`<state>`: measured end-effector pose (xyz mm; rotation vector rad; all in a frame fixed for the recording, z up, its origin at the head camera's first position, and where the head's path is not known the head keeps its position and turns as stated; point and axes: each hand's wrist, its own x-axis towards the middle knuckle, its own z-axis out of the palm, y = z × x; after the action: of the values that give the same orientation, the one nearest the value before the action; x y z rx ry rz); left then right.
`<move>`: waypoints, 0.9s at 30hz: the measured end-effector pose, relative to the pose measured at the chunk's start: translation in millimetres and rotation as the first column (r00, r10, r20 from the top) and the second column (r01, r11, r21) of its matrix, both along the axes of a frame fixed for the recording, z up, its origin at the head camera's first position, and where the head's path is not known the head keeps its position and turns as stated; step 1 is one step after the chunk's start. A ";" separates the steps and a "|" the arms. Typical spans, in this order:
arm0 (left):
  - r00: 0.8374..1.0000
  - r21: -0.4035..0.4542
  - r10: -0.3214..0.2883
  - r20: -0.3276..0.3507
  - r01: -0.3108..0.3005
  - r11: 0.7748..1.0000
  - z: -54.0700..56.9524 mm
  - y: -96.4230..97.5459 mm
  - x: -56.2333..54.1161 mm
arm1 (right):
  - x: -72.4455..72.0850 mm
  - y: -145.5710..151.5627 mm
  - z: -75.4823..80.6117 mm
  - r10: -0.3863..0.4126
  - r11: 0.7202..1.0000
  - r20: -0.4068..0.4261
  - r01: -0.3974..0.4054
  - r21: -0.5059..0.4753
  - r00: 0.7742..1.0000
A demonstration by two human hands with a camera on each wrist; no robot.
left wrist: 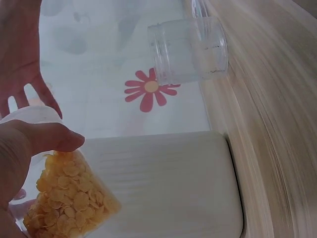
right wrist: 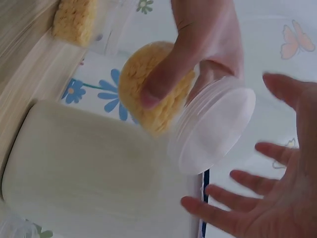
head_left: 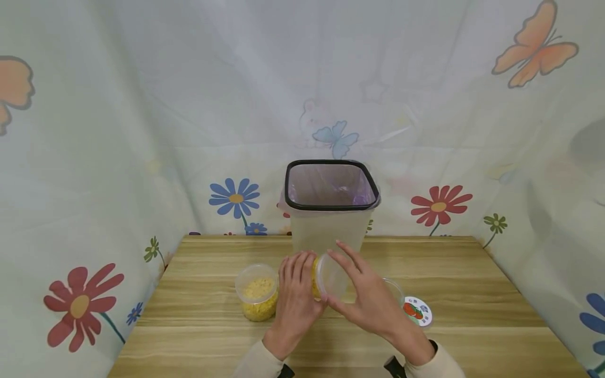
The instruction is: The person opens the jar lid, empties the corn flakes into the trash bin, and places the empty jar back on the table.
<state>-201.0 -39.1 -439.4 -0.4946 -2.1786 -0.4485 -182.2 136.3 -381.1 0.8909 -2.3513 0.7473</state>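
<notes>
My left hand (head_left: 296, 296) grips a clear plastic jar of yellow flakes (left wrist: 74, 198), tipped sideways above the table. Its whitish round end (right wrist: 215, 131) faces my right hand (head_left: 371, 302). That hand has its fingers spread and holds nothing; in the right wrist view a gap separates it from the jar. Left of my left hand stands a second jar (head_left: 257, 294), partly filled with yellow flakes. A clear jar (left wrist: 188, 52) without flakes stands to the right, mostly hidden behind my right hand in the head view.
A bin (head_left: 326, 228) with a black rim and a purplish liner stands at the table's back. Beside the clear jar lies a round printed disc (head_left: 418, 311) with a red picture. The wooden table (head_left: 212, 336) is enclosed by a patterned cloth (head_left: 189, 105).
</notes>
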 end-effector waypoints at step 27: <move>0.999 -0.024 0.010 -0.040 -0.011 1.000 1.0 4.5 1.1 | 1.7 -10.0 -0.4 -0.115 0.980 0.215 0.146 -0.135 0.970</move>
<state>-199.8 -34.6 -438.3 -0.5014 -2.1494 -0.4041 -180.5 126.2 -381.5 0.6121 -2.4647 0.9881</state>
